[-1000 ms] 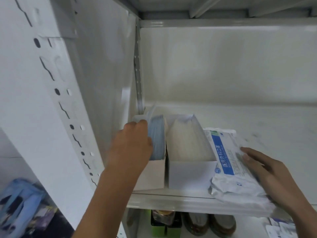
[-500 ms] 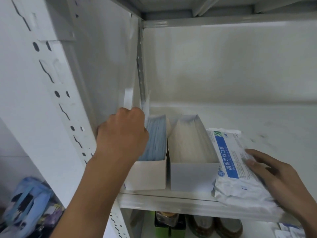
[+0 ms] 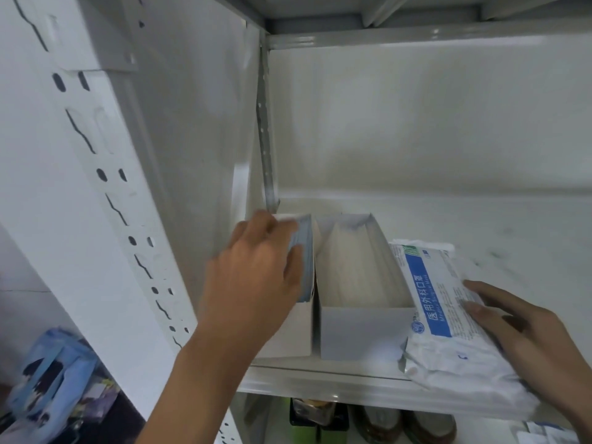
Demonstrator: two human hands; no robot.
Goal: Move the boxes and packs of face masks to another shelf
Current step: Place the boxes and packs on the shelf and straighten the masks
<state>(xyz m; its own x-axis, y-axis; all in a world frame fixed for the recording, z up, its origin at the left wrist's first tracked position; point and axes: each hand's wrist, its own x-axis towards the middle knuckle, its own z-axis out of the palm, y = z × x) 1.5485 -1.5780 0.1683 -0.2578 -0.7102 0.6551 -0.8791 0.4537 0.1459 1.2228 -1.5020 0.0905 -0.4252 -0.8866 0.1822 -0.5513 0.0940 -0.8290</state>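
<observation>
Left hand (image 3: 256, 283): at 9 o'clock of centre, fingers bent over the open top of the left box (image 3: 296, 328), thumb on the blue masks (image 3: 305, 251); firm hold or mere touch, cannot tell.
Right hand (image 3: 525, 341): at 4 o'clock, fingers straight and spread, lying flat on the pack (image 3: 448, 315).
Right box (image 3: 362, 331): touching the left box, white masks inside.
Pack: leans on the right box, overhangs the shelf (image 3: 320, 382) edge.
Below, 6 o'clock: jars (image 3: 426, 426).
</observation>
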